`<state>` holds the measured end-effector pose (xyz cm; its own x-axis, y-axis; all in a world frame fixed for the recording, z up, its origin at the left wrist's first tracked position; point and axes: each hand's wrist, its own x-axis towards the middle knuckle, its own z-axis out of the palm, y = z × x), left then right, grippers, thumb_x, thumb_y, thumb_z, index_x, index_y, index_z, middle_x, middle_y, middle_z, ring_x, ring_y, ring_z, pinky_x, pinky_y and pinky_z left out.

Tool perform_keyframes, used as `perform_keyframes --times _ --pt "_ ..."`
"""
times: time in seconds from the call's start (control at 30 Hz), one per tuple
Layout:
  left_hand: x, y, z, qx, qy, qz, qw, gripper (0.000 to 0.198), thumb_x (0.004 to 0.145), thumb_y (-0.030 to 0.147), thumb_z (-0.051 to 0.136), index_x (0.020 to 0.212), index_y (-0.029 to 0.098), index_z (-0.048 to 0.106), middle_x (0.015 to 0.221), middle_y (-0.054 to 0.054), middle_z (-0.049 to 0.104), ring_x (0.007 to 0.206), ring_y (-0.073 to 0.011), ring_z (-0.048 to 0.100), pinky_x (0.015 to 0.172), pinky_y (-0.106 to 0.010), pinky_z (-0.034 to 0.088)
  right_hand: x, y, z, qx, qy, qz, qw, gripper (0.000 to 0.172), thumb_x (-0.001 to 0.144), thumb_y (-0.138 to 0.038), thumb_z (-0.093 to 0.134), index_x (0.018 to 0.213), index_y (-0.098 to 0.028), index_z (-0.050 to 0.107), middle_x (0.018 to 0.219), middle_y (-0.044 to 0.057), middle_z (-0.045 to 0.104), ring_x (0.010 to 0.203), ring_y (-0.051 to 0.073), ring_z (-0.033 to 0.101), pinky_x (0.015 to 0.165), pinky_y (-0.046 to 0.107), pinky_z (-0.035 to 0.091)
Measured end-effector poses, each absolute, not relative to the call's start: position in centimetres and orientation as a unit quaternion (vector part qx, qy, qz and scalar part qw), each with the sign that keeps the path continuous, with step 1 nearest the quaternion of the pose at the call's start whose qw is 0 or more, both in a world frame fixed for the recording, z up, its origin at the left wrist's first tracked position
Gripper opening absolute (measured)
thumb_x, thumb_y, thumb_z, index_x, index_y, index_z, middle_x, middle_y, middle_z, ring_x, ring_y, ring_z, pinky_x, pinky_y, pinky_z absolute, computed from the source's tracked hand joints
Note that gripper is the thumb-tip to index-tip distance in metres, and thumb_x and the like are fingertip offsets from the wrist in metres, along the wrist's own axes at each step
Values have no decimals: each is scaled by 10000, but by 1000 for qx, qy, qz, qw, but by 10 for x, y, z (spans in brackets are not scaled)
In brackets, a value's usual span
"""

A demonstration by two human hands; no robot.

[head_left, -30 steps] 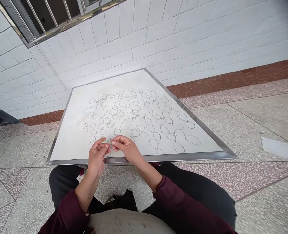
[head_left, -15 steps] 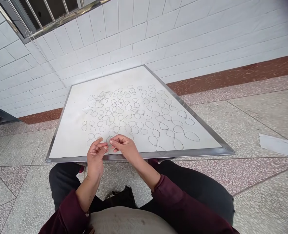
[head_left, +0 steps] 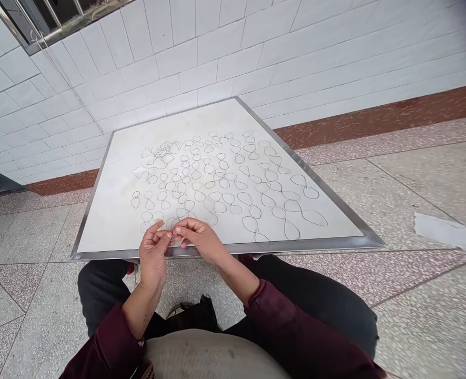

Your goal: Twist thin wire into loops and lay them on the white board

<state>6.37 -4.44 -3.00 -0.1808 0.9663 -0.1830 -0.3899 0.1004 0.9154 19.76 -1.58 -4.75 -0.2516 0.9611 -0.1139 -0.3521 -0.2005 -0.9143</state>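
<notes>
My left hand and my right hand meet over the near edge of a white board. Thumb and forefinger are pinched on each hand, the fingertips almost touching. Between them is a thin dark wire, mostly hidden by the fingers; its shape is hard to make out. Beyond my hands, many thin wire loops lie spread over the board, most of them bent into figure-eights. A tangled heap of wire pieces sits toward the far left.
A metal rim borders the board, which rests above my knees. White wall tiles stand behind it, with a barred window at upper left. A white paper strip lies on the speckled floor at right.
My fingertips have drawn closer together, the right hand shifting slightly left toward the left one. The whole view has shifted a little; the wires on the board keep their layout.
</notes>
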Motion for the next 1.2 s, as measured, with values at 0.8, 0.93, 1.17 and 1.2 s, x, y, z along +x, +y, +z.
perform_keyframes --times 0.8,0.93,1.17,1.2 --pt "57 -45 -22 273 500 577 585 478 595 239 860 1019 148 659 593 38 636 588 -98 602 658 -246 453 212 -11 -63 -357 -767 245 474 169 987 -263 484 960 -222 646 952 66 649 886 168 631 791 314 559" --pt "58 -46 -23 271 501 587 575 475 590 230 859 1015 147 663 588 40 631 589 -99 599 675 -253 452 204 -19 -60 -398 -761 204 470 156 991 -238 463 966 -215 615 940 68 639 872 170 634 755 301 560" --pt "58 -48 -22 272 501 602 560 450 602 226 847 1011 155 674 615 35 637 611 -99 592 691 -257 452 200 -23 -59 -411 -764 174 465 162 992 -228 458 969 -220 618 932 55 641 858 160 648 722 269 557" --pt "58 -48 -23 272 501 603 558 438 607 229 845 1004 157 675 624 32 642 617 -101 594 698 -261 455 200 -23 -59 -416 -763 172 463 164 991 -232 462 966 -220 624 934 55 644 851 157 649 704 260 554"
